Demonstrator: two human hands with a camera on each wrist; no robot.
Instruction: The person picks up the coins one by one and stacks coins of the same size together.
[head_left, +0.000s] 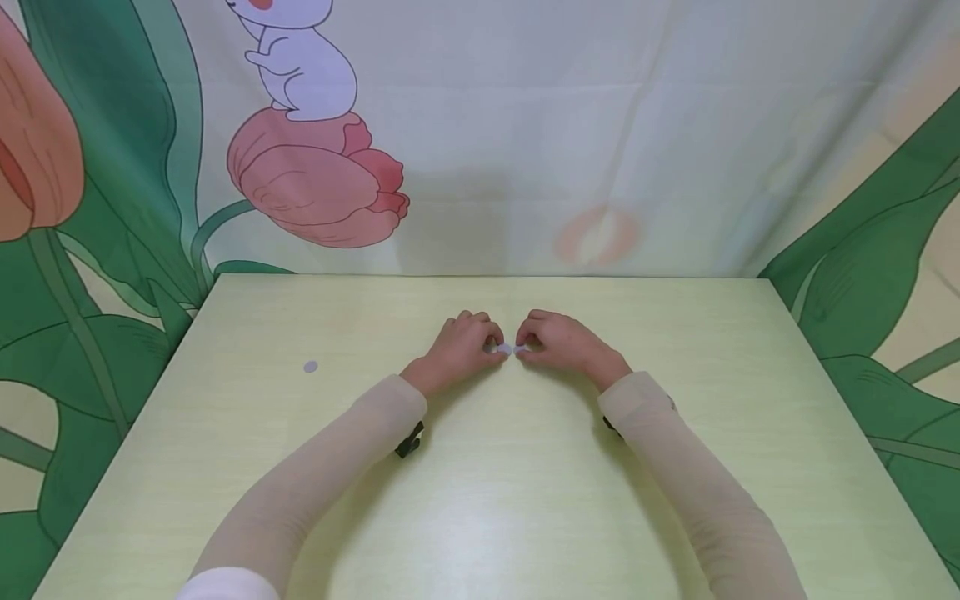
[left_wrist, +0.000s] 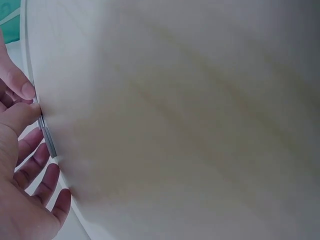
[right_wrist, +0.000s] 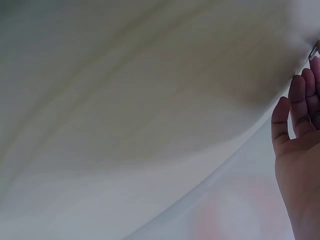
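Note:
My left hand pinches a small grey disc between thumb and fingers near the middle of the table's far half. Close on its right, my right hand pinches another small pale grey disc, mostly hidden by the fingertips. The fingertips of both hands nearly meet. In the left wrist view a thin grey disc edge shows by the left fingertips. In the right wrist view only a sliver of a disc appears above the right fingers. A third grey disc lies flat on the table, left of both hands.
The pale wooden table has its far edge against a hanging cloth printed with flowers, leaves and a white animal. Dark wrist devices show under the sleeves.

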